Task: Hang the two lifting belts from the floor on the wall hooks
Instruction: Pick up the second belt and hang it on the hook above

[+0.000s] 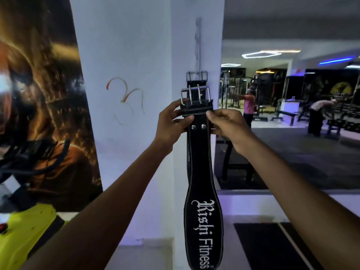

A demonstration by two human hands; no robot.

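A black leather lifting belt point(202, 191) with white lettering hangs straight down in front of a white pillar point(179, 55). My left hand point(171, 121) and my right hand point(228, 125) both pinch it just below its steel two-prong buckle point(195, 94). Behind it, a second black belt's buckle point(197, 76) hangs against the pillar under a grey hook strip point(198, 41). The rest of that second belt is hidden behind the one I hold.
A dark poster point(42, 98) covers the wall on the left, with a yellow machine part point(25, 234) below it. A large mirror point(292, 114) on the right shows gym benches and two people. Dark floor mats point(272, 248) lie at the lower right.
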